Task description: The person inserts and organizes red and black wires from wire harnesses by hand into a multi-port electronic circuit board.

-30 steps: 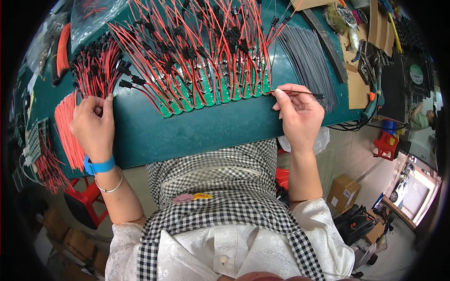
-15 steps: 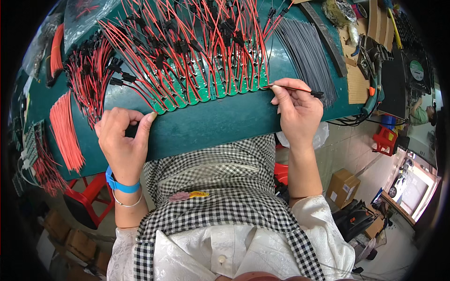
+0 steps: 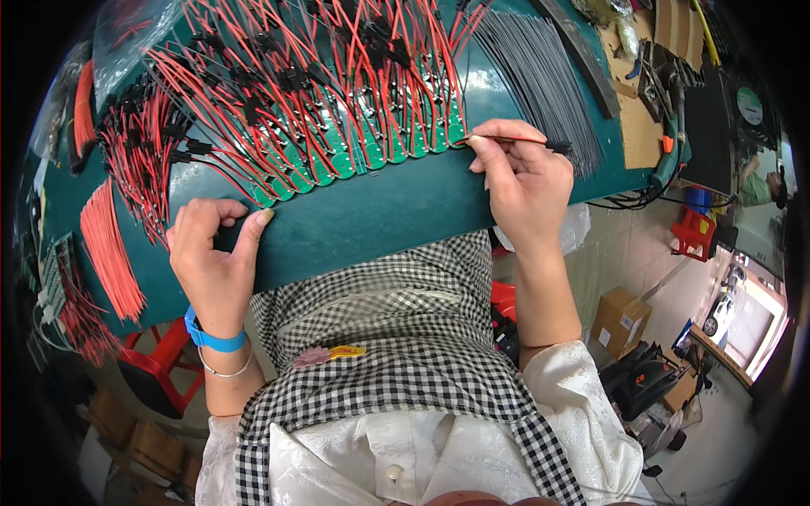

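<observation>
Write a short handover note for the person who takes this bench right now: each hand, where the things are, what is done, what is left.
Left hand: empty as far as I can tell, fingers curled, resting at the near edge of the green mat.
Right hand: pinches a thin red wire, its tip at the right end of the row of green boards.
Done: the boards already carry red wires with black connectors.
Left: the bundle of grey wires on the right and loose red wires on the left lie unused.

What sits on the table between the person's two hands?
In the head view, only bare green mat separates the left hand and right hand.
</observation>
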Tool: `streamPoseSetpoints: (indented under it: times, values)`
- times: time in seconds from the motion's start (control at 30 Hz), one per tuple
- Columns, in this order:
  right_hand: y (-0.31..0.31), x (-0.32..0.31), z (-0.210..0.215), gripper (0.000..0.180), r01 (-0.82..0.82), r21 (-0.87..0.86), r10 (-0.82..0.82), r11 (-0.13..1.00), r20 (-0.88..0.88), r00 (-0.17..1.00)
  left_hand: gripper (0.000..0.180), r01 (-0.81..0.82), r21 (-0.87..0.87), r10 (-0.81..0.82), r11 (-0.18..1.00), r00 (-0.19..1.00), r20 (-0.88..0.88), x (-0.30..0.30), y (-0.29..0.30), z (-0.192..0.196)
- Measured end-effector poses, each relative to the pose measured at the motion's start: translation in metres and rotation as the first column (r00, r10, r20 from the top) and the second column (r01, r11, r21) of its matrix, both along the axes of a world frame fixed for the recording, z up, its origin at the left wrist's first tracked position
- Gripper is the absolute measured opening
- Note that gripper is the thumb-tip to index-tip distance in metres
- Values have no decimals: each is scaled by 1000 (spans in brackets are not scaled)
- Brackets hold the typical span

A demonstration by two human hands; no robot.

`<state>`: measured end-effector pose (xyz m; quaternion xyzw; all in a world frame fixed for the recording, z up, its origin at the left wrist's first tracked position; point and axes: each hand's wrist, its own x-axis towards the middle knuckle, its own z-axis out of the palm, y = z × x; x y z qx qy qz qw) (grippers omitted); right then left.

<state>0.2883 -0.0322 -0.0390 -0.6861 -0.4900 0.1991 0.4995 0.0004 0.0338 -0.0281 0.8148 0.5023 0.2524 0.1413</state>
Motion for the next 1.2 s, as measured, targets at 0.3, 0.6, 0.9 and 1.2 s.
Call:
streamPoseSetpoints:
  times: [0.3,0.6,0.9,1.2]
  values:
    - [0,1,-10,4,-45,79,27,996,212,977,26,-55,-65,53,996,998,-19,1,-3,-1]
    - [14,5,2,11,-104,11,97,994,271,958,25,-15,-15,15,1000,1000,11,6,5,-2]
    - [12,-2,0,16,-92,2,88,996,278,957,26,-41,-52,42,998,999,24,2,-4,3]
    - [11,-2,-4,20,-55,-4,55,998,177,983,28,-28,-31,29,999,999,40,-5,-9,-1]
